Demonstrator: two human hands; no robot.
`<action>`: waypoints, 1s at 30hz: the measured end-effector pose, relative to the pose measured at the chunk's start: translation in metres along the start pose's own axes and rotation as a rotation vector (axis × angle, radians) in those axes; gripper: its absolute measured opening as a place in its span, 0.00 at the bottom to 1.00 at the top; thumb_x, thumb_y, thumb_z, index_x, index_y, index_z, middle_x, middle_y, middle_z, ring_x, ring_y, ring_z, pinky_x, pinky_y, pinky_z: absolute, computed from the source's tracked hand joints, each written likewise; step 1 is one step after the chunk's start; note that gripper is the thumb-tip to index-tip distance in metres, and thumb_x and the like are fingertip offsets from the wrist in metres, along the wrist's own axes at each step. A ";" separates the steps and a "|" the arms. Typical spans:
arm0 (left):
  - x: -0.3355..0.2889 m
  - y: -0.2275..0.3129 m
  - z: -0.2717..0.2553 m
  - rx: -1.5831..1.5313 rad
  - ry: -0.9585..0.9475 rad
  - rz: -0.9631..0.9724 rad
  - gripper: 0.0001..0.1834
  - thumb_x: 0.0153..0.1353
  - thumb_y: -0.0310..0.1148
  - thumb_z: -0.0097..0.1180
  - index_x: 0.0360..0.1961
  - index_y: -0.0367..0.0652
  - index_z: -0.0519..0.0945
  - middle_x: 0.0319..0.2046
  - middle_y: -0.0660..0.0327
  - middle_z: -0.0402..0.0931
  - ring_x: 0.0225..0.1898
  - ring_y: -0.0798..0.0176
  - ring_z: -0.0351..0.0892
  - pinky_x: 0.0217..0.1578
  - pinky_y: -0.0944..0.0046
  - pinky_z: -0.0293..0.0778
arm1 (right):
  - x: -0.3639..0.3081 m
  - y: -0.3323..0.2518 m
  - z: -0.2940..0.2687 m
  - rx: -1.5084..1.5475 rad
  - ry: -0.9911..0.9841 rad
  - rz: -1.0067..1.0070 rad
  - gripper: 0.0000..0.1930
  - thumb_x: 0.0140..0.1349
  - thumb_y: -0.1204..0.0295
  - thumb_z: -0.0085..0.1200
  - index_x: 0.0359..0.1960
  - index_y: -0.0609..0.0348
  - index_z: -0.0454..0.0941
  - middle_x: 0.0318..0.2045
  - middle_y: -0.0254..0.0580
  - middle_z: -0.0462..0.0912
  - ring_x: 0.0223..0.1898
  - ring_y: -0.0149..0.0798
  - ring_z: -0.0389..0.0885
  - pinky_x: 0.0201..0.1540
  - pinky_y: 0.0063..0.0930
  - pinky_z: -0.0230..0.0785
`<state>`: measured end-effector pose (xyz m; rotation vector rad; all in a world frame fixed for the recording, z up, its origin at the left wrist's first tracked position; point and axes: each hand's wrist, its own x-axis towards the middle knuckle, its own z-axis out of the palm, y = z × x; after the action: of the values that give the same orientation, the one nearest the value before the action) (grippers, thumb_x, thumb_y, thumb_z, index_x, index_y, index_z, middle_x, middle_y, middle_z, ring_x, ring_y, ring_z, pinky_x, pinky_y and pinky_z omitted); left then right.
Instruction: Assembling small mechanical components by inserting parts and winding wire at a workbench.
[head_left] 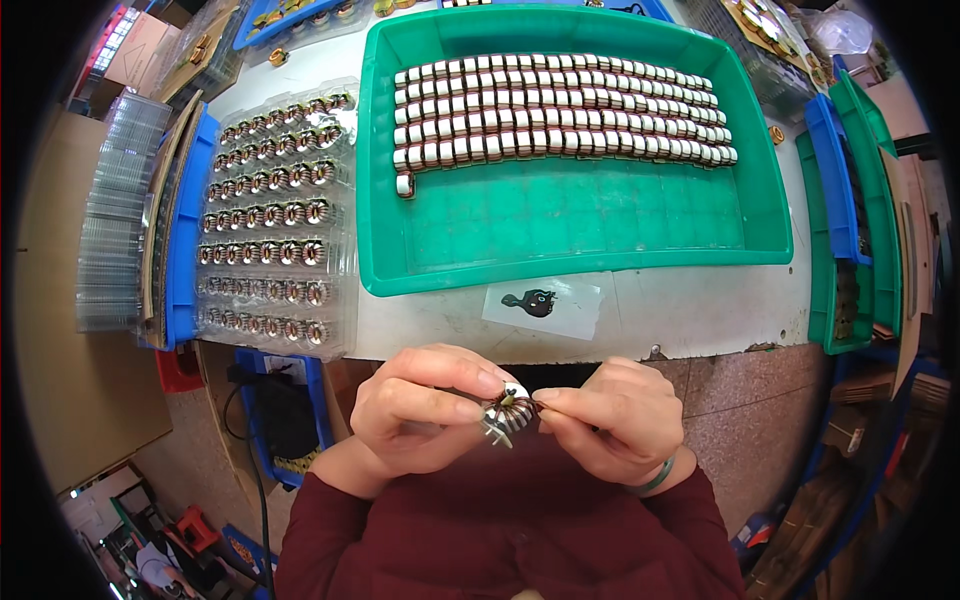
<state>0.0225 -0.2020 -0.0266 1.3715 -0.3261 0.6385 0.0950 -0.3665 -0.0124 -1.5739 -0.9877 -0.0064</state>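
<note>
Just off the table's front edge, I hold a toroidal coil (514,411), a ring core wound with dark copper wire and showing a white part on top. My left hand (425,405) pinches it between thumb and fingers from the left. At its right side, my right hand (615,415) pinches what looks like a dark wire end of the coil; the fingertips hide most of it. A pale, pin-like piece sticks out below the coil. Several similar coils stand in rows in a clear plastic tray (345,200) at the left of the table.
A green bin (580,272) holds several rows of white-topped coils along its far side. Before it, a white paper (585,310) with a black shape lies on the table (700,310). Blue trays (190,230) flank the left side; stacked blue and green bins (835,180) stand at right.
</note>
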 end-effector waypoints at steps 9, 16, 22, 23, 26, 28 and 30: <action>0.002 0.004 0.000 0.161 -0.026 0.031 0.16 0.45 0.15 0.61 0.34 0.42 0.72 0.38 0.56 0.76 0.35 0.57 0.79 0.35 0.63 0.79 | -0.002 -0.002 -0.004 -0.225 -0.015 -0.113 0.12 0.44 0.80 0.61 0.33 0.60 0.81 0.19 0.28 0.77 0.13 0.24 0.61 0.16 0.15 0.52; 0.000 0.004 -0.003 0.190 -0.029 0.021 0.17 0.44 0.15 0.61 0.35 0.42 0.72 0.38 0.56 0.76 0.34 0.57 0.79 0.34 0.63 0.79 | -0.004 -0.001 -0.005 -0.316 -0.011 -0.133 0.11 0.45 0.79 0.61 0.33 0.59 0.81 0.18 0.27 0.76 0.13 0.23 0.60 0.16 0.15 0.51; 0.000 0.004 -0.004 0.111 0.009 0.015 0.17 0.45 0.14 0.60 0.35 0.42 0.72 0.38 0.55 0.75 0.34 0.55 0.79 0.34 0.62 0.79 | -0.006 0.001 -0.007 -0.340 -0.026 -0.122 0.10 0.46 0.79 0.61 0.33 0.59 0.81 0.18 0.26 0.75 0.14 0.23 0.60 0.16 0.15 0.52; 0.000 0.003 -0.003 0.079 0.024 0.013 0.17 0.45 0.14 0.59 0.35 0.42 0.72 0.39 0.55 0.75 0.34 0.55 0.79 0.34 0.61 0.79 | -0.007 0.002 -0.007 -0.340 -0.033 -0.112 0.10 0.46 0.79 0.61 0.33 0.59 0.81 0.17 0.26 0.75 0.14 0.23 0.61 0.16 0.15 0.52; 0.000 0.002 -0.004 -0.002 0.043 -0.004 0.17 0.45 0.13 0.59 0.35 0.42 0.72 0.39 0.54 0.75 0.34 0.54 0.79 0.35 0.61 0.80 | -0.009 0.003 -0.004 -0.245 -0.011 -0.043 0.10 0.46 0.79 0.60 0.34 0.59 0.80 0.17 0.26 0.74 0.14 0.24 0.60 0.16 0.15 0.52; 0.000 0.001 -0.004 -0.098 0.052 -0.037 0.17 0.46 0.13 0.59 0.36 0.42 0.72 0.39 0.53 0.75 0.34 0.53 0.80 0.35 0.61 0.80 | -0.011 0.003 0.001 -0.053 0.047 0.075 0.11 0.47 0.80 0.60 0.34 0.59 0.80 0.16 0.26 0.73 0.14 0.24 0.60 0.17 0.15 0.52; 0.000 0.001 -0.003 -0.147 0.056 -0.054 0.17 0.46 0.13 0.58 0.36 0.42 0.72 0.39 0.52 0.74 0.34 0.53 0.80 0.35 0.60 0.80 | -0.012 0.002 0.008 0.138 0.106 0.193 0.11 0.47 0.80 0.60 0.34 0.60 0.79 0.15 0.26 0.71 0.13 0.24 0.59 0.17 0.15 0.53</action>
<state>0.0214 -0.1989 -0.0265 1.2161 -0.2852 0.5955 0.0847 -0.3673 -0.0228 -1.5194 -0.7357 0.1090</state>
